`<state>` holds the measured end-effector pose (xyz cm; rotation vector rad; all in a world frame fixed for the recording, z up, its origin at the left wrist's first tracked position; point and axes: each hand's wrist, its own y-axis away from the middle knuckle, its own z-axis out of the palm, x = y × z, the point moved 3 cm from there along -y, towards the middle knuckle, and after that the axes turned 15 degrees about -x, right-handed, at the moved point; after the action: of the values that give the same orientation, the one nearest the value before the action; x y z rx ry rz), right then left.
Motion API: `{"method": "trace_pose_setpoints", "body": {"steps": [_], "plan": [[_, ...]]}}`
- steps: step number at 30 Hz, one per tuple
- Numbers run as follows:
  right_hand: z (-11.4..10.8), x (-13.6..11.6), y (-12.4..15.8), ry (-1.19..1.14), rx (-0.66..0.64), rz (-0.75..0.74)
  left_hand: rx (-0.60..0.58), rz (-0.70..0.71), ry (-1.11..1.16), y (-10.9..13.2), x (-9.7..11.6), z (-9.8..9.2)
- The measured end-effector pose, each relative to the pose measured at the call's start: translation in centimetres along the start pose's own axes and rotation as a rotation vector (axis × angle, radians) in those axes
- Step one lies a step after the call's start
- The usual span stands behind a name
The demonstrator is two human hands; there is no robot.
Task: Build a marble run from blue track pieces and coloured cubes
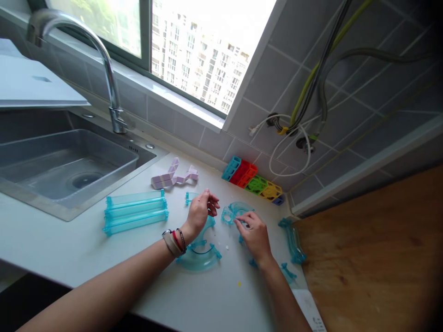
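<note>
My right hand (255,234) has its thumb and fingertips pinched at a small translucent blue plastic ring piece (227,216). Just behind it lies a curved translucent blue track piece (242,206), partly covered by my fingers. My left hand (200,212) hovers over the counter, fingers loosely bent and a little apart, with nothing visible in them. Beneath its wrist rest curved blue track pieces (200,262), partly hidden by the arm. Straight blue track pieces (136,212) lie side by side to the left.
A lilac folding puzzle (169,177) lies behind the left hand. Colourful plastic blocks (244,173) line the wall. More blue pieces (294,242) sit by the right edge. A sink (69,207) with a tap (110,83) is at left. Cables (316,74) hang from the tiled wall.
</note>
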<state>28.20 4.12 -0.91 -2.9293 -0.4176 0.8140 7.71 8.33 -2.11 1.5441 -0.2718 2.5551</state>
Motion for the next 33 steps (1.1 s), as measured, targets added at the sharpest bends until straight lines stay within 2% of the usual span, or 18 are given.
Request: {"method": "trace_pose_setpoints", "body": {"steps": [2, 5, 11, 14, 17, 20, 23, 26, 30, 33], "plan": [[1.1, -0.9, -0.5, 0.03, -0.026, -0.013, -0.003, -0.002, 0.008, 0.0, -0.2, 0.0], [2.0, -1.0, -1.0, 0.049, -0.093, -0.007, -0.008, -0.013, 0.02, -0.1, -0.2, -0.1], [1.2, 0.1, -1.8, 0.175, -0.08, 0.001, -0.019, -0.004, 0.034, -0.2, 0.0, -0.1], [1.4, 0.3, -2.9, 0.215, -0.201, -0.055, -0.023, -0.013, 0.03, -0.1, -0.1, 0.0], [1.9, 0.3, -4.0, 0.253, -0.31, -0.041, -0.028, -0.008, 0.026, -0.1, -0.2, 0.0], [2.1, -0.1, -4.3, 0.28, -0.334, -0.032, -0.025, -0.006, 0.027, -0.1, -0.3, 0.0], [1.7, -0.1, -3.4, 0.267, -0.36, -0.075, -0.025, 0.0, 0.028, -0.1, -0.3, 0.0], [-0.4, 2.1, -2.1, 0.24, -0.349, -0.053, -0.034, 0.005, 0.03, -0.2, -0.1, 0.0], [-5.1, 8.4, -0.9, 0.27, -0.279, 0.109, -0.051, -0.011, 0.038, -0.1, -0.1, 0.1], [-7.9, 12.8, -0.3, 0.311, -0.287, 0.184, -0.061, -0.029, 0.044, -0.1, -0.1, 0.2]]}}
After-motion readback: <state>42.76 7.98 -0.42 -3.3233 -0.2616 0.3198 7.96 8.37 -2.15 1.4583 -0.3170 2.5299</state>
